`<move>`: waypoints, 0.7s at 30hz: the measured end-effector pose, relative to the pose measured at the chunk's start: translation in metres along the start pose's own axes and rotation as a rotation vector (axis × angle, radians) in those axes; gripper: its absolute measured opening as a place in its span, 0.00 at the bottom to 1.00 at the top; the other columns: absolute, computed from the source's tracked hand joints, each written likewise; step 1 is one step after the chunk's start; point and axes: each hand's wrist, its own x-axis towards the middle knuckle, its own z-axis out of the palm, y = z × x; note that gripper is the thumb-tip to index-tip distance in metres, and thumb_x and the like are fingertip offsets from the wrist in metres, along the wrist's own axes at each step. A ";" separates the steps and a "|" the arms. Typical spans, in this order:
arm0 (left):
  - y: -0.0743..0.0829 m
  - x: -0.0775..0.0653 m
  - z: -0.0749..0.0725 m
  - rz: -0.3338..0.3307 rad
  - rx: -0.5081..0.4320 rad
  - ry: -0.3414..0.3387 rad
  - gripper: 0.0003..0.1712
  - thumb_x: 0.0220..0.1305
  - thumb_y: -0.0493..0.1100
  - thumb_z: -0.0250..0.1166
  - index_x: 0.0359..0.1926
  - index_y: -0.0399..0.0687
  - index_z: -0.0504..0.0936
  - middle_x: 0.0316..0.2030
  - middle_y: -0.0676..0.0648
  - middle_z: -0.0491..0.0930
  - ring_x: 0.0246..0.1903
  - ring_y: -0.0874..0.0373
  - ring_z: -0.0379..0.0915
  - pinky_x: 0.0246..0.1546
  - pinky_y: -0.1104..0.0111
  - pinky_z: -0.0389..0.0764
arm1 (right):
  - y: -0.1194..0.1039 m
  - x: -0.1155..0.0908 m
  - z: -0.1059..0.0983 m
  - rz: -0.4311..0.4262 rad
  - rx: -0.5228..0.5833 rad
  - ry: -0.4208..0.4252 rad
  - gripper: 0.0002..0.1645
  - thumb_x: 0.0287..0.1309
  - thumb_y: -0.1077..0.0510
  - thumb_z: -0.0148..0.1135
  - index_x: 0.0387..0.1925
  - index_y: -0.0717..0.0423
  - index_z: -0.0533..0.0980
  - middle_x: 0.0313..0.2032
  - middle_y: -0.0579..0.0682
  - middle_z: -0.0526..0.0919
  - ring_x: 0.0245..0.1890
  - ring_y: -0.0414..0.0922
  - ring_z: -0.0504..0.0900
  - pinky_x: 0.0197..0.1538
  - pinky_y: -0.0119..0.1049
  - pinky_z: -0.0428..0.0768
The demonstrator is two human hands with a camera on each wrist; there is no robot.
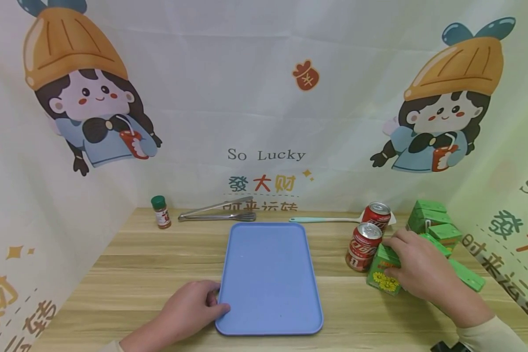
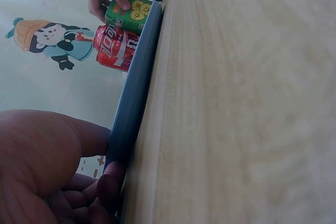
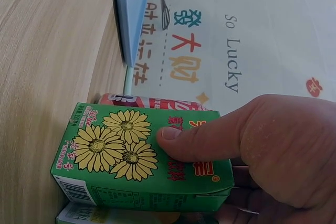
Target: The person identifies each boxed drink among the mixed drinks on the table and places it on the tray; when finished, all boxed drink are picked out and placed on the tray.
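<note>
My left hand pinches the left edge of a blue tray, thumb on the rim and fingers under it in the left wrist view. On the right, my right hand grips a green drink carton with yellow flowers printed on it. The thumb presses the carton's printed face in the right wrist view; the other fingers are mostly hidden behind it. Close to the carton's left stands a red soda can, with a second red can behind it.
More green cartons stand to the right, partly behind my right hand. At the back lie metal tongs and a utensil with a pale green handle. A green-capped seasoning bottle is at the back left. A printed cloth encloses the table.
</note>
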 end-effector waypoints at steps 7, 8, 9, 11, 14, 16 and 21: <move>-0.001 0.001 0.000 0.002 -0.006 -0.003 0.19 0.67 0.49 0.81 0.28 0.54 0.79 0.19 0.59 0.74 0.19 0.65 0.67 0.23 0.69 0.65 | -0.001 0.000 0.000 0.013 0.009 -0.011 0.38 0.44 0.58 0.93 0.56 0.65 0.84 0.48 0.55 0.84 0.46 0.56 0.86 0.50 0.60 0.86; -0.001 0.001 0.000 0.000 -0.006 -0.003 0.19 0.67 0.49 0.81 0.29 0.54 0.79 0.20 0.58 0.74 0.19 0.64 0.67 0.23 0.69 0.65 | -0.001 0.000 0.000 0.017 0.011 -0.016 0.38 0.44 0.58 0.93 0.56 0.65 0.84 0.49 0.55 0.84 0.46 0.56 0.86 0.50 0.60 0.86; -0.001 0.001 0.000 -0.003 -0.006 -0.003 0.19 0.67 0.49 0.81 0.29 0.54 0.79 0.20 0.58 0.74 0.19 0.64 0.67 0.23 0.69 0.65 | -0.001 0.000 0.000 0.019 0.012 -0.019 0.38 0.44 0.58 0.93 0.57 0.65 0.84 0.49 0.55 0.84 0.46 0.56 0.87 0.49 0.60 0.86; -0.001 0.001 0.000 -0.010 -0.006 -0.003 0.18 0.67 0.49 0.82 0.29 0.54 0.79 0.20 0.58 0.74 0.20 0.64 0.67 0.23 0.69 0.65 | -0.002 0.000 0.000 0.024 0.015 -0.025 0.38 0.45 0.58 0.93 0.58 0.64 0.84 0.50 0.54 0.84 0.46 0.55 0.87 0.49 0.59 0.87; -0.001 0.001 0.000 -0.015 -0.004 -0.002 0.18 0.66 0.49 0.82 0.30 0.54 0.80 0.20 0.57 0.74 0.20 0.63 0.67 0.23 0.69 0.66 | -0.002 0.000 -0.001 0.029 0.015 -0.028 0.38 0.46 0.57 0.92 0.58 0.63 0.84 0.50 0.54 0.84 0.45 0.55 0.87 0.48 0.59 0.87; -0.001 0.001 0.000 -0.019 -0.005 -0.002 0.18 0.66 0.49 0.82 0.29 0.54 0.79 0.20 0.57 0.74 0.20 0.63 0.67 0.23 0.69 0.66 | -0.003 0.000 -0.001 0.041 0.022 -0.038 0.38 0.47 0.57 0.92 0.58 0.63 0.84 0.51 0.55 0.85 0.46 0.56 0.88 0.47 0.60 0.87; 0.000 0.001 0.000 -0.023 -0.010 -0.004 0.19 0.66 0.49 0.82 0.28 0.54 0.79 0.20 0.57 0.74 0.20 0.63 0.68 0.23 0.69 0.65 | -0.004 0.000 -0.001 0.083 0.050 -0.077 0.37 0.51 0.57 0.90 0.60 0.63 0.83 0.56 0.59 0.86 0.52 0.60 0.89 0.50 0.63 0.86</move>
